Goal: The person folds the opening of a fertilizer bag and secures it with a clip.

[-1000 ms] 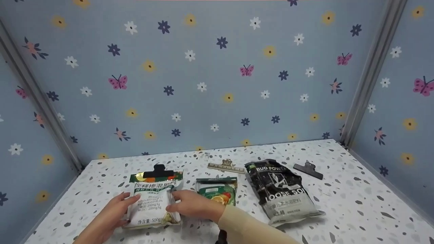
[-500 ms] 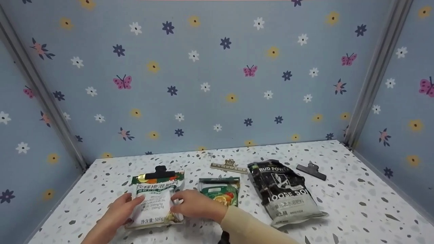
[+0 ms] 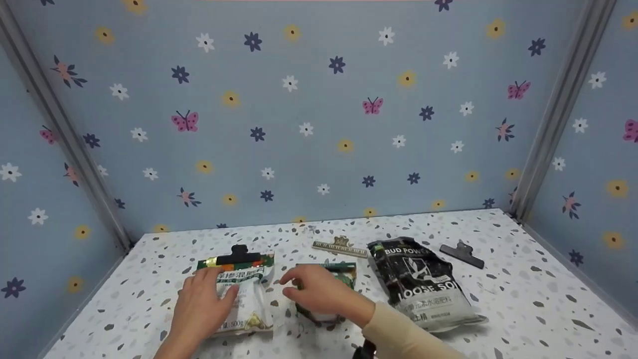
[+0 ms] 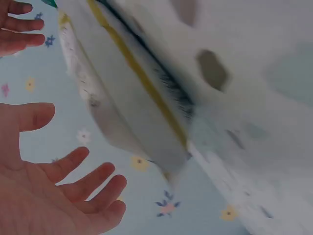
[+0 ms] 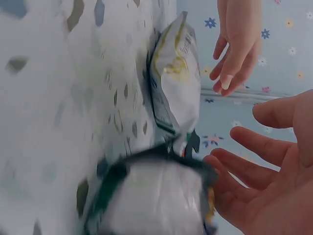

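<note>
Head view: a white plastic bag (image 3: 253,301) is lying on the speckled white desk (image 3: 523,304), long axis running back, black clip (image 3: 239,255) end pointing toward the blue flowered wall (image 3: 319,104). The right hand (image 3: 321,293) is now hovering off it, over a shiny green pouch (image 3: 348,273); the left hand (image 3: 202,301) is reaching further up. Both are spreading loose, empty fingers. Bag's looking plump, creased.

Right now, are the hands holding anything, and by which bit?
Nothing is held: the left hand is open above the white bag, the right hand open above the green pouch.
</note>
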### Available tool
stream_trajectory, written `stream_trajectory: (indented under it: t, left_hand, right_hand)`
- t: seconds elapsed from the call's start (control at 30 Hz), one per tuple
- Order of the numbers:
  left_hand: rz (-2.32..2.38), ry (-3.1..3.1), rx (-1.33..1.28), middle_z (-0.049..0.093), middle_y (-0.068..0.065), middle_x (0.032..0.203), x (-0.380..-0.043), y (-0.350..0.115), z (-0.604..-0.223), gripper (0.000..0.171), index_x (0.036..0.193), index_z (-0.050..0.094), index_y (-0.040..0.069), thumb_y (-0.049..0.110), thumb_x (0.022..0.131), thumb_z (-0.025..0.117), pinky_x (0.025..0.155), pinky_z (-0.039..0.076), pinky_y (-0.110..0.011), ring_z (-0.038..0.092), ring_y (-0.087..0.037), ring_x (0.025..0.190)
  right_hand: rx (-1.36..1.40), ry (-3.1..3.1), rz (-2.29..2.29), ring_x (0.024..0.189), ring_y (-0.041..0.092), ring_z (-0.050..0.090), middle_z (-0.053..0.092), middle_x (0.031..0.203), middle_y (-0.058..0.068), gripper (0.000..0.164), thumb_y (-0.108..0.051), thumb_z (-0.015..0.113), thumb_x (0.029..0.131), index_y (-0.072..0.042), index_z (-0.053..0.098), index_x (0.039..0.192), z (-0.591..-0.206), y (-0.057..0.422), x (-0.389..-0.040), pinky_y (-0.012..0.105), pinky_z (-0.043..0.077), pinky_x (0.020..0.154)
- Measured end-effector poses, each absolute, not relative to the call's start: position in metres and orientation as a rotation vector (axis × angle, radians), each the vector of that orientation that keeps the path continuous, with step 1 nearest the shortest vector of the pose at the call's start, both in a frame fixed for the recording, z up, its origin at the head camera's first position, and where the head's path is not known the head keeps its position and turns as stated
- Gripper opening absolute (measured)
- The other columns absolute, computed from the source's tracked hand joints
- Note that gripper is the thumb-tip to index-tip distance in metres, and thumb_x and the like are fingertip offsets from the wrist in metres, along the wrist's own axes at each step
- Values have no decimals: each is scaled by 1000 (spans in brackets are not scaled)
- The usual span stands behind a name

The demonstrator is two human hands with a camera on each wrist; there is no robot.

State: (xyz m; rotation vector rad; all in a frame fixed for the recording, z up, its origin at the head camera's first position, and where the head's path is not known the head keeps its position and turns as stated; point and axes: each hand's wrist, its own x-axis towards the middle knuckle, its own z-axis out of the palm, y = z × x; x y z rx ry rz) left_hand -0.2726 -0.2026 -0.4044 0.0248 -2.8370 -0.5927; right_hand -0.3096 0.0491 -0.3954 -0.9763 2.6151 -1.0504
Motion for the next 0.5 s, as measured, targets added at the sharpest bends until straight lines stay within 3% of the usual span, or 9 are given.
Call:
stream_trajectory:
  t: [0.33,0.5]
  left_hand:
    - [-671,-2788,-162,67,-6,117,-270,-146,-387,34,122,67,12,35,95,68,87,49,-51,62,-30,107]
    - [-659,-2740,-269,68,-2,111,-272,-123,-384,29,116,69,15,35,95,68,81,52,-46,64,-23,97]
  right_hand:
    - [-961,2790,-1141,102,12,63,68,112,-3,22,-24,61,100,-15,71,118,-390,131,-304,37,52,89]
    - [-917,2911,-1128,102,16,63,68,112,-3,17,-23,62,100,-17,71,113,-386,162,-302,40,52,86]
